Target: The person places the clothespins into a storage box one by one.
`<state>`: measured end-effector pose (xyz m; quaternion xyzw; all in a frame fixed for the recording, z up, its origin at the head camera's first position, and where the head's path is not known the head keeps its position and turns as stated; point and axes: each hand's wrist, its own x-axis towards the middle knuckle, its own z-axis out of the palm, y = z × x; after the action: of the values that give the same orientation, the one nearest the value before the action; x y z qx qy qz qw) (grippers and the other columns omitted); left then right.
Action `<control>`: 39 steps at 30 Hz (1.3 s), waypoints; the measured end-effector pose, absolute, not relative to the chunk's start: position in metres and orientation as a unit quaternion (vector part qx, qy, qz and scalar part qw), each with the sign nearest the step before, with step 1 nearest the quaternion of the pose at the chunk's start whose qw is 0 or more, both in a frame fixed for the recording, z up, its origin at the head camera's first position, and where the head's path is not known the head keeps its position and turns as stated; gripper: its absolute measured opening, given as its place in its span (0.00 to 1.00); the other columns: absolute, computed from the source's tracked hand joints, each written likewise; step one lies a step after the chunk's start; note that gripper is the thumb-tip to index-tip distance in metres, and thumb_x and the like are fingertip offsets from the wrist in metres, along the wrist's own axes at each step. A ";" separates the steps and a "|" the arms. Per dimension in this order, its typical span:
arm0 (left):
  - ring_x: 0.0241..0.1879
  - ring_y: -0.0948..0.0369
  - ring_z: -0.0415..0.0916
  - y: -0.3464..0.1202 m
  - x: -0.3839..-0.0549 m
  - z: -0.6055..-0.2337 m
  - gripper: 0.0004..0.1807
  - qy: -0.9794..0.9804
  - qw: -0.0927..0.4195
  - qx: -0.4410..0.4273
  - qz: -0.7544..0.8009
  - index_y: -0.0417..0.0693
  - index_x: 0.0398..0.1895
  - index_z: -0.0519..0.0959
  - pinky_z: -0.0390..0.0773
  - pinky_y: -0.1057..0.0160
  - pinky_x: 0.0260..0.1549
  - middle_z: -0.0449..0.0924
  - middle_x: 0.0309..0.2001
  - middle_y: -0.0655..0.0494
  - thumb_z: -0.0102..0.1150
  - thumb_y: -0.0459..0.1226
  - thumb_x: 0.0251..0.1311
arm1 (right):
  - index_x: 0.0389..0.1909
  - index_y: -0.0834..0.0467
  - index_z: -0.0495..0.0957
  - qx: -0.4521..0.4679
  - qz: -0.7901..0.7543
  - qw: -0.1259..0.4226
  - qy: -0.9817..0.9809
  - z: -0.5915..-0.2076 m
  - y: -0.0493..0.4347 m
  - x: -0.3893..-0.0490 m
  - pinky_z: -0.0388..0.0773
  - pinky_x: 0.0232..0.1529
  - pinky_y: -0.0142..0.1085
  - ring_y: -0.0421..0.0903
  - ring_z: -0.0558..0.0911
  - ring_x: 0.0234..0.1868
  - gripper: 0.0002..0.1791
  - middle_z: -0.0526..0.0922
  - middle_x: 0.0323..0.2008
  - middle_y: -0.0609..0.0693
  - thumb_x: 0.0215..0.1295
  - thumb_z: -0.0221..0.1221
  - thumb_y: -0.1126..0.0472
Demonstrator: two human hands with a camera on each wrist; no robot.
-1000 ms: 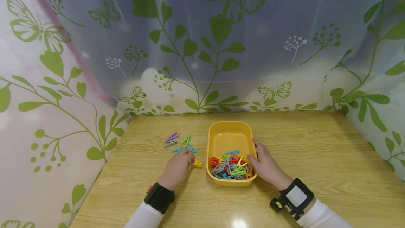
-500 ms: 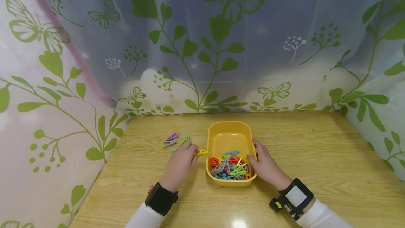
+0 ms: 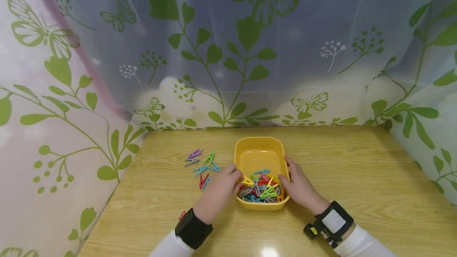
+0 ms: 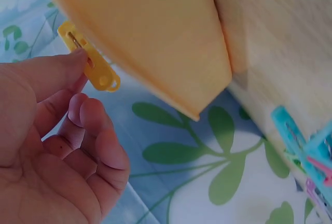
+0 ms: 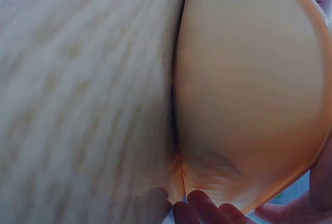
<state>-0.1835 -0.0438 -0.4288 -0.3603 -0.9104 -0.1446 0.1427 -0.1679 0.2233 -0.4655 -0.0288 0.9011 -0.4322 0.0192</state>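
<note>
My left hand (image 3: pixel 220 188) pinches a yellow clothespin (image 4: pixel 92 60) between thumb and fingertips, at the left rim of a yellow plastic bin (image 3: pixel 260 144). In the head view this clothespin sits just inside the rim, above the clothespins there. My right hand (image 3: pixel 302 184) grips the bin's right side, thumb over the rim and fingers against the outer wall. A pile of mixed-colour clothespins (image 3: pixel 268 193) fills the near half of the bin. Left of it on the table lie a purple clothespin (image 3: pixel 194 154), a grey clothespin (image 3: pixel 192 162), a green clothespin (image 3: pixel 209 158) and several blue and red ones.
The wooden table (image 3: pixel 357 169) extends well to the right of the bin and in front of it. A patterned curtain (image 3: pixel 271 78) hangs along the table's back edge and on both sides.
My left hand has picked up the yellow clothespin from the table and carried it right, over the bin's left rim. A red and a blue clothespin have come into sight. My right hand stays put.
</note>
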 end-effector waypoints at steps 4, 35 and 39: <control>0.30 0.66 0.65 -0.039 -0.183 -0.435 0.03 -0.908 0.138 -0.374 -0.131 0.52 0.39 0.84 0.68 0.71 0.30 0.71 0.35 0.60 0.68 0.39 0.66 | 0.80 0.71 0.40 -0.031 -0.430 0.018 0.902 -0.466 0.224 -0.168 0.65 0.70 0.62 0.72 0.63 0.73 0.39 0.49 0.75 0.76 0.80 0.48 0.60; 0.30 0.66 0.64 -0.032 -0.184 -0.443 0.04 -0.918 0.126 -0.350 -0.136 0.50 0.39 0.84 0.67 0.71 0.28 0.68 0.34 0.60 0.68 0.39 0.66 | 0.80 0.71 0.40 -0.030 -0.432 0.015 0.901 -0.465 0.223 -0.169 0.67 0.69 0.62 0.71 0.66 0.72 0.40 0.51 0.74 0.76 0.80 0.49 0.59; 0.29 0.65 0.64 -0.032 -0.184 -0.444 0.04 -0.918 0.131 -0.351 -0.133 0.50 0.39 0.85 0.67 0.71 0.28 0.67 0.34 0.60 0.68 0.39 0.66 | 0.80 0.71 0.41 -0.029 -0.433 0.016 0.901 -0.465 0.223 -0.168 0.68 0.68 0.61 0.70 0.66 0.71 0.39 0.52 0.74 0.75 0.80 0.49 0.59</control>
<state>-0.1835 -0.0324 -0.4441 -0.3506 -0.9177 -0.1331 0.1315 -0.1682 0.2227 -0.4649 -0.0295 0.9010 -0.4326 0.0163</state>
